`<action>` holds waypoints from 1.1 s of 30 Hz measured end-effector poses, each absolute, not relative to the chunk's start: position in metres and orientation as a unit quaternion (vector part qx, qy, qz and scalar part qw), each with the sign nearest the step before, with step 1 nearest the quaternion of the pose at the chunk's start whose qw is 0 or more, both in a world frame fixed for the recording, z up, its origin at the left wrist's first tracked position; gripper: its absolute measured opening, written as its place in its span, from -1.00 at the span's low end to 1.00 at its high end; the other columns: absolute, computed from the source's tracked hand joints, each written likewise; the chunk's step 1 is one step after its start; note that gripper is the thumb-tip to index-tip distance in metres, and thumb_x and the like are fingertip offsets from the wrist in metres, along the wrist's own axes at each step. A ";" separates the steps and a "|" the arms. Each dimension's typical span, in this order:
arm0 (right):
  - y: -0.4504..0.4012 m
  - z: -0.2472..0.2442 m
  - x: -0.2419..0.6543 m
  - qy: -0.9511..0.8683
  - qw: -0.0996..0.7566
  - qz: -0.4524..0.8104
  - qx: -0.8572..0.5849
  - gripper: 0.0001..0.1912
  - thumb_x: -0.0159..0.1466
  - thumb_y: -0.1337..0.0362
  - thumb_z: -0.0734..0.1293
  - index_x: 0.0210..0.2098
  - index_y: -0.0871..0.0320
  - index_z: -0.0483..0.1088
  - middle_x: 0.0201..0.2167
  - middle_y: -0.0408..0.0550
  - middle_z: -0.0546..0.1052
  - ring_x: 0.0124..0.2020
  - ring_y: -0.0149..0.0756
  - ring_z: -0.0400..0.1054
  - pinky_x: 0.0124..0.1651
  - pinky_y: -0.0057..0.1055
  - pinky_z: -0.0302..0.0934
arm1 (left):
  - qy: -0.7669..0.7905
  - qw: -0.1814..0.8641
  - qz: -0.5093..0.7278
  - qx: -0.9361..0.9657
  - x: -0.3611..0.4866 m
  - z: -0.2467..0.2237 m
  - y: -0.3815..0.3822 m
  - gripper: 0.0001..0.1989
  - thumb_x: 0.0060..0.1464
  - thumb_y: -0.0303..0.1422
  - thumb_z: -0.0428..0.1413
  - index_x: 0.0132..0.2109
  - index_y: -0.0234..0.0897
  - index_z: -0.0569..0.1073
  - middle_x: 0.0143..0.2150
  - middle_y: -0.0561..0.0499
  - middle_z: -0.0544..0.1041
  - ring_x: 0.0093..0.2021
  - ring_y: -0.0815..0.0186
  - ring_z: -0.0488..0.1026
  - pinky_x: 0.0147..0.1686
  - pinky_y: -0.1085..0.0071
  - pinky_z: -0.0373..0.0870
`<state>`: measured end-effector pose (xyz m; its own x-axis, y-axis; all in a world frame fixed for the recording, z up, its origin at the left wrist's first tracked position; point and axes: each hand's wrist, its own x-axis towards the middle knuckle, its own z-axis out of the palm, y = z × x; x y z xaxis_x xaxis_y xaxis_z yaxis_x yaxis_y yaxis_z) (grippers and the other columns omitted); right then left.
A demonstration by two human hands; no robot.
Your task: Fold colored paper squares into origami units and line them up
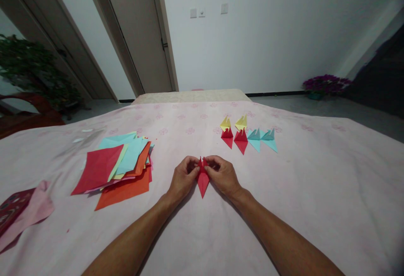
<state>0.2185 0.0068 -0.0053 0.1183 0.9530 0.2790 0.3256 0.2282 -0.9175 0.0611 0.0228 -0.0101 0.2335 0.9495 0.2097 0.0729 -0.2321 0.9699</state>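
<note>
On the left of my cloth-covered worktop, a dark red phone-like object lies beside a pink piece. Next comes a loose pile of sheets, lying flat and apparently unworked. In the middle, my left hand pinches one side of a red folded paper between thumb and fingers; my right hand pinches the other side likewise. Two narrow points stand up, the broad tip aims at me; I judge it only part-shaped. Farther right, two yellow birds, two red birds and two blue birds look finished.
</note>
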 end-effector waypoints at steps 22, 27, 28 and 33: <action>0.013 0.002 0.222 -0.589 0.535 0.326 -0.510 -0.91 0.13 0.25 0.39 -0.40 0.13 0.53 -0.41 -0.09 0.55 -0.38 -0.30 0.41 -0.30 -0.37 0.28 | 0.423 0.394 0.449 0.682 0.064 0.006 0.011 -0.83 0.21 -0.26 0.09 -0.19 -0.23 0.52 -0.28 0.02 0.57 -0.31 0.30 0.48 -0.27 0.45 0.36; 0.020 0.013 0.216 -0.575 0.521 0.378 -0.506 -0.92 0.07 0.28 0.40 -0.42 0.15 0.52 -0.45 -0.11 0.55 -0.41 -0.32 0.39 -0.30 -0.37 0.28 | 0.422 0.385 0.454 0.684 0.062 0.006 0.012 -0.81 0.24 -0.26 0.04 -0.17 -0.23 0.50 -0.29 0.03 0.55 -0.30 0.30 0.47 -0.26 0.44 0.35; 0.020 0.015 0.215 -0.569 0.520 0.391 -0.503 -0.92 0.06 0.28 0.40 -0.43 0.15 0.52 -0.46 -0.12 0.55 -0.41 -0.33 0.39 -0.31 -0.38 0.27 | 0.425 0.381 0.456 0.682 0.062 0.006 0.012 -0.81 0.24 -0.26 0.04 -0.18 -0.23 0.50 -0.29 0.03 0.55 -0.28 0.29 0.47 -0.24 0.43 0.35; 0.020 0.014 0.214 -0.536 0.530 0.441 -0.487 -0.86 0.02 0.23 0.44 -0.45 0.16 0.52 -0.49 -0.13 0.55 -0.43 -0.34 0.39 -0.34 -0.38 0.29 | 0.439 0.374 0.457 0.677 0.061 0.007 0.012 -0.78 0.23 -0.24 0.05 -0.23 -0.24 0.53 -0.29 0.01 0.56 -0.25 0.26 0.46 -0.19 0.39 0.36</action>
